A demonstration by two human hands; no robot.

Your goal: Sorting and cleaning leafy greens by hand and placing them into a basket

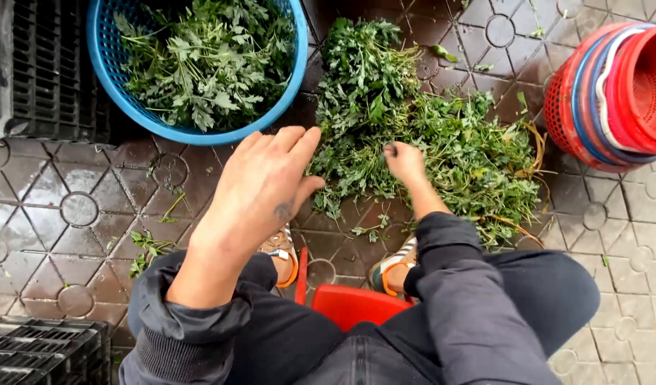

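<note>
**Greens half sorted: basket filling, heap still on the ground**

At the centre of the frame, a person sits low on a red stool (353,303) over wet patterned paving (64,214), both arms stretched forward toward a loose heap of leafy greens (442,142) spread across the tiles from top centre to right of centre.

The left hand (267,182) hangs in the air at the heap's left edge, palm down, fingers extended and lying together; it is open and I can see nothing in it. The right hand (405,162) is further in, down among the stems, its fingers curled loosely. Whether it has pinched a sprig I cannot tell from here, as the fingertips are lost against the leaves.

At the upper left of the frame stands a blue basket (103,64), already holding a good layer of the same greens (207,57), stalks lying every way. I would judge that as the finished share. The heap on the ground is at least as large, with some yellowish, stringy stems (534,153) at its right edge, so by my reckoning a good half is left to go through.

A few stray sprigs (146,249) lie on the tiles at lower left, well apart from the heap. A stack of red baskets (613,89) lies on its side at the right edge, and black crates (43,71) sit at the upper left and lower left corners. The person's sandalled feet (285,257) rest just in front of the stool, near the heap's closest edge.
</note>
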